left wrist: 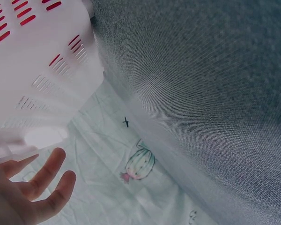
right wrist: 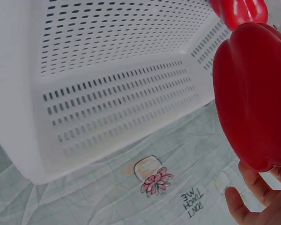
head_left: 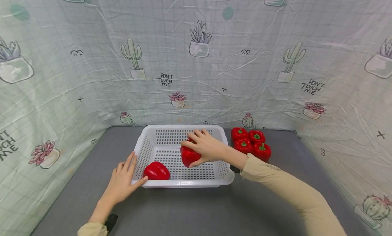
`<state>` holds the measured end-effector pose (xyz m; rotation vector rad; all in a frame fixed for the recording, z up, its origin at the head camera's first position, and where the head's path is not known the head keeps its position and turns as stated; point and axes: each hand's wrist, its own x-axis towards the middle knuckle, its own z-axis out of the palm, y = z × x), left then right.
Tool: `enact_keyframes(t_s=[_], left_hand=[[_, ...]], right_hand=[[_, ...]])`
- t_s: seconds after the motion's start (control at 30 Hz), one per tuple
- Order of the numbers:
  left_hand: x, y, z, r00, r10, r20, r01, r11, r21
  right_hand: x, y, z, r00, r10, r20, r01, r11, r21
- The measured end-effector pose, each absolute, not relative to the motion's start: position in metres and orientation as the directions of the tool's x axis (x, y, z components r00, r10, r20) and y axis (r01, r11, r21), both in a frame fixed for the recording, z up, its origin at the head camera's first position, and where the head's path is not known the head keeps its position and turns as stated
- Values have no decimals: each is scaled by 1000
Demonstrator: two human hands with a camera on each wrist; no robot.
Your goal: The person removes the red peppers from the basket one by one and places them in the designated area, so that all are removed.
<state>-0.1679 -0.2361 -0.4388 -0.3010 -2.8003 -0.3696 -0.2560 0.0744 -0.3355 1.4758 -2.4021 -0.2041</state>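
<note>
A white perforated plastic basket (head_left: 190, 183) stands on the grey table. My right hand (head_left: 208, 147) grips a red bell pepper (head_left: 189, 156) above the basket's middle, fingers over its far side and thumb below. The same bell pepper (right wrist: 253, 93) fills the right side of the right wrist view. Another red bell pepper (head_left: 157, 170) lies in the basket's near left corner. At the basket's left rim, my left hand (head_left: 121, 181) rests with fingers spread and thumb on the near corner. In the left wrist view, the fingers of the left hand (left wrist: 37, 187) lie beside the basket wall (left wrist: 47, 89).
Several red bell peppers (head_left: 244, 146) with green stems sit in a cluster on the table, right of the basket. Behind and at the sides hangs a cloth (head_left: 196, 76) printed with cacti. The grey table (head_left: 183, 212) extends in front of the basket.
</note>
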Motion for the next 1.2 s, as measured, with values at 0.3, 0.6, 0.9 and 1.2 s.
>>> enact_keyframes(t_s=[0.3, 0.6, 0.9, 1.2], left_hand=[[-169, -236, -440, -931, 166, 326, 245, 945, 219], [-167, -237, -439, -929, 160, 334, 244, 943, 225], [-168, -237, -440, -932, 159, 327, 242, 942, 231], [-167, -235, -439, -929, 160, 332, 246, 940, 234]], right_hand=[[-244, 99, -336, -468, -857, 216, -827, 511, 233], [-238, 131, -347, -533, -798, 282, -786, 590, 185], [-234, 167, -358, -606, -704, 370, -740, 670, 62], [-226, 195, -364, -607, -643, 467, -729, 685, -5]])
